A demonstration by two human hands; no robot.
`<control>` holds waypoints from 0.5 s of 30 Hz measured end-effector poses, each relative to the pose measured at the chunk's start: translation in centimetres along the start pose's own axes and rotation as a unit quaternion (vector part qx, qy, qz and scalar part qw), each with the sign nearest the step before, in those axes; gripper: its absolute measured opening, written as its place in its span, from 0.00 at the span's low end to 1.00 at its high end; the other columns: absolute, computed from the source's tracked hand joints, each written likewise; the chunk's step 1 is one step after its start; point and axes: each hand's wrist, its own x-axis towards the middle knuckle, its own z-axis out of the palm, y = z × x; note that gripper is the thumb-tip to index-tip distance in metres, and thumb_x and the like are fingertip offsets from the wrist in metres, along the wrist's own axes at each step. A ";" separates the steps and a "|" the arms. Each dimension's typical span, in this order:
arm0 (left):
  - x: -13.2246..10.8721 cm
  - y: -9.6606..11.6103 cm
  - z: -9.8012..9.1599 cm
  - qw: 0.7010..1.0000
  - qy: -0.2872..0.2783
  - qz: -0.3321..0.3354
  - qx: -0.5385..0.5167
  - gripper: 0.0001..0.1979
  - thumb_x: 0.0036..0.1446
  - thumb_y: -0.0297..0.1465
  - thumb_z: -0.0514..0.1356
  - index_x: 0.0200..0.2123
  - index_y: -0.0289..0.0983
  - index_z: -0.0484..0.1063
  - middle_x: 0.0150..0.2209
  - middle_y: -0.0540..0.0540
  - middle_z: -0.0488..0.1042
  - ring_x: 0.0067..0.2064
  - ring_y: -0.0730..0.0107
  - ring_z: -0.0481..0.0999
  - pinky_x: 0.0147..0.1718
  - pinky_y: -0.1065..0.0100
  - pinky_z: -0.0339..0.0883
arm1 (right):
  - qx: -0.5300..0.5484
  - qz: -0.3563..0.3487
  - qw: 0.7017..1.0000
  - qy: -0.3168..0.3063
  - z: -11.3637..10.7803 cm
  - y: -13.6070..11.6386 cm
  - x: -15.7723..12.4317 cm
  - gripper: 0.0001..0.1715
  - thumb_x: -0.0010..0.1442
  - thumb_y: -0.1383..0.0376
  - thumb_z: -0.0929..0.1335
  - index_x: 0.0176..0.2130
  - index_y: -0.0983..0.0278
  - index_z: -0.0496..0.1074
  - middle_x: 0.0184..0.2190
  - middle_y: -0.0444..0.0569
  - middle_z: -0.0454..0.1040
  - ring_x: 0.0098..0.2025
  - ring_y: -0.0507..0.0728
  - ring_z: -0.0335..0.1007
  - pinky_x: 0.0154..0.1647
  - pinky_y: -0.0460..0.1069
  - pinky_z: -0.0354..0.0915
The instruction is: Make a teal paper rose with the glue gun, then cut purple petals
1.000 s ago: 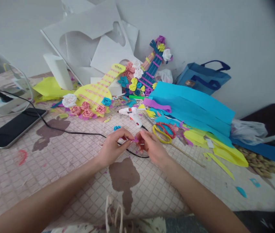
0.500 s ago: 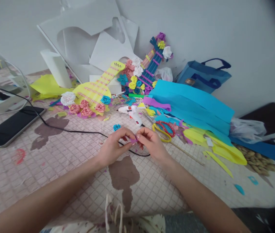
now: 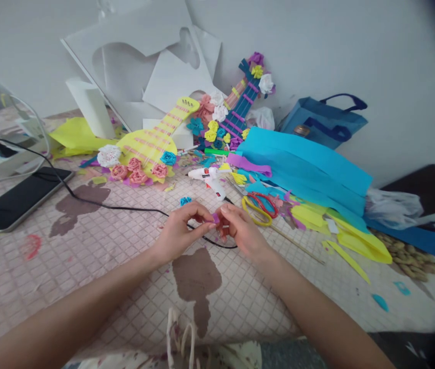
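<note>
A small piece of purple paper (image 3: 215,219) is pinched between the thumb and fingers of my left hand (image 3: 184,227). My right hand (image 3: 241,229) is beside it, fingers bent at the paper's right edge; whether they grip it is hard to make out. Just beyond my left hand lies a small blue paper flower (image 3: 185,201). The white glue gun (image 3: 210,180) rests past my fingers, and scissors with yellow and red handles (image 3: 257,209) lie to the right of it. A black cable (image 3: 125,207) passes under my hands.
At the back stand a yellow paper guitar (image 3: 148,143) and a blue one (image 3: 240,110) with paper flowers. Blue crepe paper (image 3: 302,164) and yellow strips (image 3: 355,238) cover the right side. A phone (image 3: 21,199) lies left; a thin stick (image 3: 297,245) lies right.
The fingertips of my right hand have lifted and loosened a little from the purple paper, and more of the paper shows. My left hand has stayed nearly in place.
</note>
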 end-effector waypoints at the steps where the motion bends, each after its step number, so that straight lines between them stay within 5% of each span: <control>1: 0.0 0.0 0.0 1.000 0.001 -0.007 -0.004 0.06 0.58 0.32 0.60 0.32 0.35 0.71 0.32 0.47 0.71 0.35 0.70 0.71 0.35 0.68 0.64 | -0.004 0.001 1.000 -0.001 0.0 0.0 0.0 0.14 0.55 0.55 0.69 0.29 0.63 0.68 0.21 0.40 0.65 0.21 0.48 0.60 0.19 0.43 0.59; 8: 0.2 -0.4 0.3 0.994 0.023 -0.077 -0.069 0.08 0.55 0.33 0.62 0.33 0.34 0.68 0.30 0.49 0.70 0.33 0.73 0.70 0.33 0.70 0.64 | -0.058 -0.038 0.998 0.002 0.1 0.0 -0.1 0.09 0.54 0.61 0.70 0.29 0.62 0.67 0.20 0.38 0.64 0.20 0.47 0.60 0.21 0.44 0.59; 15: 0.4 -0.7 -0.1 0.971 0.047 -0.139 -0.189 0.12 0.53 0.33 0.64 0.38 0.34 0.67 0.32 0.49 0.70 0.34 0.73 0.71 0.35 0.70 0.65 | -0.074 -0.002 0.997 -0.008 0.2 0.1 0.0 0.16 0.55 0.52 0.68 0.28 0.62 0.67 0.22 0.40 0.66 0.21 0.49 0.61 0.20 0.45 0.60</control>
